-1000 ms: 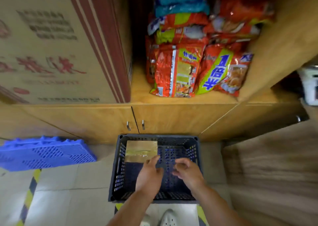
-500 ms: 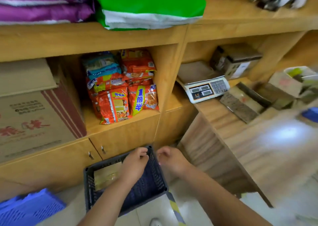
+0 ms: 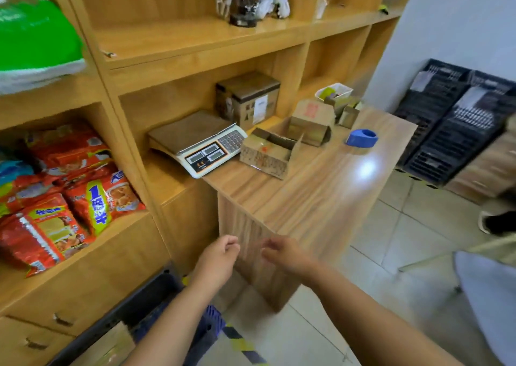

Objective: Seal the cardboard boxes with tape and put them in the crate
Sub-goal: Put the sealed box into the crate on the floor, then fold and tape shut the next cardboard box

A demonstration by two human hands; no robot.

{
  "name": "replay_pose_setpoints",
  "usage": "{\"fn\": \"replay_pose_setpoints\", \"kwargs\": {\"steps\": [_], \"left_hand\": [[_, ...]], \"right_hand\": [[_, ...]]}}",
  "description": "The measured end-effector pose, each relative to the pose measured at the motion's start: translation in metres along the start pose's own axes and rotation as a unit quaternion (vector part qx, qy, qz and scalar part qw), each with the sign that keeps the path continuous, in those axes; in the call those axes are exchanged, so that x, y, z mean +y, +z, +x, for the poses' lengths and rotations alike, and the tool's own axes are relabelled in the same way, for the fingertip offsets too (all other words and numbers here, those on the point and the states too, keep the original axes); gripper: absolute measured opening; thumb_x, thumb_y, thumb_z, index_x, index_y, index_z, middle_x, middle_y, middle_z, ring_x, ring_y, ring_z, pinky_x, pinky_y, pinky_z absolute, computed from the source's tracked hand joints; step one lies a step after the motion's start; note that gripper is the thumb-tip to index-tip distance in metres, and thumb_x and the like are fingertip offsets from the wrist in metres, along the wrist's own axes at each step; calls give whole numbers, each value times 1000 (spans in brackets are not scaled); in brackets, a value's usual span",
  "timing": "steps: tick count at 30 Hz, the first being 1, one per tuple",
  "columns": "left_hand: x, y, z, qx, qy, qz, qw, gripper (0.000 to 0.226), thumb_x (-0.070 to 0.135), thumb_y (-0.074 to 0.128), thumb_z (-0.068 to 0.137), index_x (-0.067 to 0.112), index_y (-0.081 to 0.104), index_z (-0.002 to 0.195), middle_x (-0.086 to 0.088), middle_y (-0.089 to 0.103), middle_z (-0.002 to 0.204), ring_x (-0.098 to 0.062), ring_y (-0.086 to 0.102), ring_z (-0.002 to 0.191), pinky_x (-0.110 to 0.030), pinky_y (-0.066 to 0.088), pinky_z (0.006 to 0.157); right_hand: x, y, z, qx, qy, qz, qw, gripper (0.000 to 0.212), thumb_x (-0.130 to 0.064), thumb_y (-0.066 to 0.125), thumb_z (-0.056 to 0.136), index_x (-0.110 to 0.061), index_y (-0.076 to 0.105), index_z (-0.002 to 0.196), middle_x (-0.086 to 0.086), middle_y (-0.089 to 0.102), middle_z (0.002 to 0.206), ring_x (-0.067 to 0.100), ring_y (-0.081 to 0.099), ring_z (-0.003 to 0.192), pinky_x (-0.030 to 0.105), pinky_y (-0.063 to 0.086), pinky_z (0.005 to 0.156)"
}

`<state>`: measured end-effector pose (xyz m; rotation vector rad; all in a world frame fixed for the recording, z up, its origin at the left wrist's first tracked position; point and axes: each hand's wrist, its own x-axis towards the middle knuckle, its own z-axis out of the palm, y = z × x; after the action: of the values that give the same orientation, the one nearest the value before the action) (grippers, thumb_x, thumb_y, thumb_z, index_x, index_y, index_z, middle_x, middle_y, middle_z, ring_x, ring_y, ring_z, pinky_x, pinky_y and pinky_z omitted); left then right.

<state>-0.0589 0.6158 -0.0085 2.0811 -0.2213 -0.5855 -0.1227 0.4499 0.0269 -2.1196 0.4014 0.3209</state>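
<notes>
My left hand (image 3: 216, 255) and my right hand (image 3: 284, 254) hang in the air in front of the wooden counter (image 3: 315, 198), fingers loosely curled, both holding nothing. On the counter stands an unsealed cardboard box (image 3: 266, 153) with its flaps up. A second cardboard box (image 3: 311, 125) lies behind it, and smaller boxes (image 3: 346, 111) sit further back. A blue tape dispenser (image 3: 361, 137) rests to the right of them. The dark crate (image 3: 134, 312) stands on the floor at the lower left, with a sealed cardboard box (image 3: 111, 346) inside it.
A white weighing scale (image 3: 201, 148) sits at the counter's left end, beside a brown carton (image 3: 248, 97) on the shelf. Snack packets (image 3: 64, 198) fill the left shelf. Black crates (image 3: 452, 125) stand stacked at the far right. A person's shoe (image 3: 494, 222) shows at the right edge.
My view has swung up and to the right, from the crate on the floor to the counter. Both hands have lifted out of the crate and away from the box left inside.
</notes>
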Motion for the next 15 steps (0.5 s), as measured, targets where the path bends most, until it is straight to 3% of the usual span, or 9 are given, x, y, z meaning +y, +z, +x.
{"fn": "replay_pose_setpoints", "kwargs": {"steps": [4, 9, 12, 15], "left_hand": [[56, 74, 21, 15, 23, 15, 1000, 24, 27, 47, 96, 26, 60, 115, 3, 64, 109, -16, 59, 98, -31, 47, 84], [123, 192, 38, -1, 7, -26, 1000, 21, 17, 50, 93, 17, 62, 111, -6, 66, 108, -17, 58, 96, -23, 40, 79], [155, 250, 45, -8, 14, -43, 999, 15, 17, 52, 91, 27, 61, 97, -2, 68, 103, -18, 62, 95, -29, 45, 84], [180, 284, 52, -3, 21, -46, 999, 19, 20, 53, 91, 38, 58, 86, 8, 68, 98, -13, 63, 90, -29, 46, 81]], "right_hand": [[58, -72, -6, 20, 1, 28, 999, 16, -10, 56, 91, -6, 63, 105, 2, 59, 87, 13, 56, 81, 21, 43, 68], [134, -172, -17, 54, 33, 72, 995, 12, -14, 56, 92, -14, 61, 103, 4, 63, 87, 12, 61, 75, 19, 44, 63], [171, -229, -23, 73, 38, 82, 993, 11, -15, 55, 93, -16, 61, 101, 0, 62, 86, 4, 60, 70, 10, 43, 54], [193, -274, -24, 74, 46, 75, 993, 16, -17, 54, 93, -14, 61, 108, -1, 62, 86, 5, 60, 74, 11, 43, 57]]}}
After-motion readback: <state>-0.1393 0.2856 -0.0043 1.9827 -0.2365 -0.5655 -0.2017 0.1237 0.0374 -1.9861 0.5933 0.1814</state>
